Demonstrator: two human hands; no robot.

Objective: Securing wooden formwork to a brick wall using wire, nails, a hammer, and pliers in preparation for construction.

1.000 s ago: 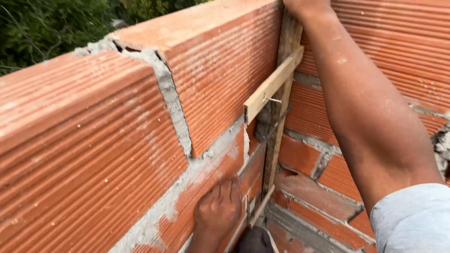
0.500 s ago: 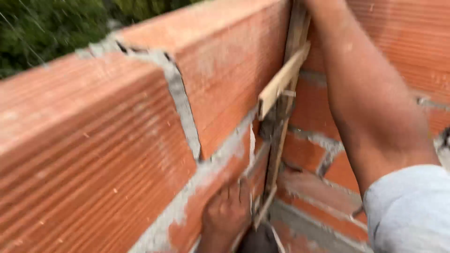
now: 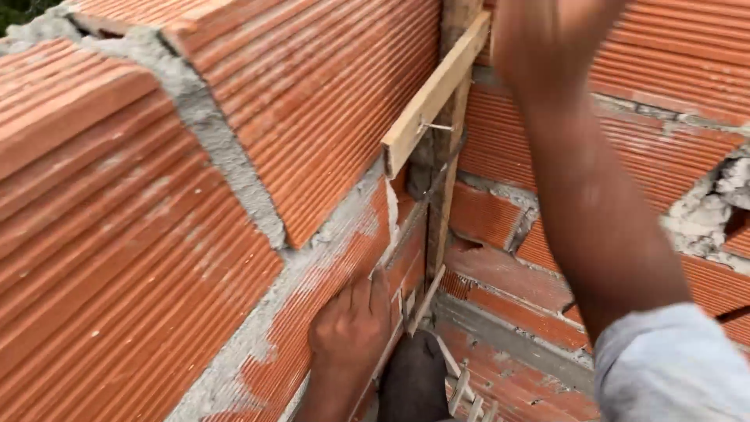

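Observation:
My left hand (image 3: pixel 351 322) lies flat against the ribbed face of a red clay brick (image 3: pixel 312 312) low in the wall, fingers pointing up, holding nothing. My right forearm (image 3: pixel 594 203) rises across the right side and runs off the top edge, so that hand is hidden. A pale wooden slat (image 3: pixel 433 94) with a bent nail (image 3: pixel 437 126) slants across a vertical wooden post (image 3: pixel 445 195) in the corner between the two walls.
Large ribbed red bricks (image 3: pixel 328 94) with grey mortar joints (image 3: pixel 211 148) fill the left. A second brick wall (image 3: pixel 672 70) stands at the right, with a broken gap (image 3: pixel 726 195). Below are a dark shape (image 3: pixel 414 383), a thin wooden strip (image 3: pixel 428 298) and a light sleeve (image 3: pixel 672 367).
The view has shifted closer and lower on the wall. My left hand stays pressed on the same low brick, and my right arm stays raised out of the top.

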